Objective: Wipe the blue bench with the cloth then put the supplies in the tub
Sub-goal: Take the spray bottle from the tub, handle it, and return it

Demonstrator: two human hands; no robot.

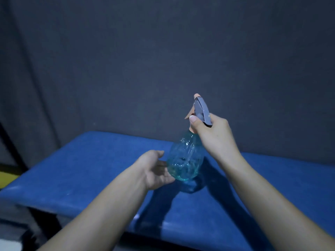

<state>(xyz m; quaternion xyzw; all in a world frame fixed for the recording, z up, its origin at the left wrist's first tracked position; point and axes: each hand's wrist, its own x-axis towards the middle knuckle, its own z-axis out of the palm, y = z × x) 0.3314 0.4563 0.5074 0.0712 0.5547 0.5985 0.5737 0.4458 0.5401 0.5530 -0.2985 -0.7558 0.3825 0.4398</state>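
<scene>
Above the blue desk (90, 169), the right hand (212, 134) grips the spray bottle (184, 160) at its neck and the open left hand (155, 169) steadies its base, seemingly wetting before wiping; next, squeeze the trigger, then find the cloth, unseen here.

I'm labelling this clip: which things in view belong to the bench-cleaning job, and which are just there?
Job: spray bottle, blue bench, right hand gripping the bottle's neck, left hand touching its side.
Just there: grey backdrop, black frame, yellow object at far left.
</scene>
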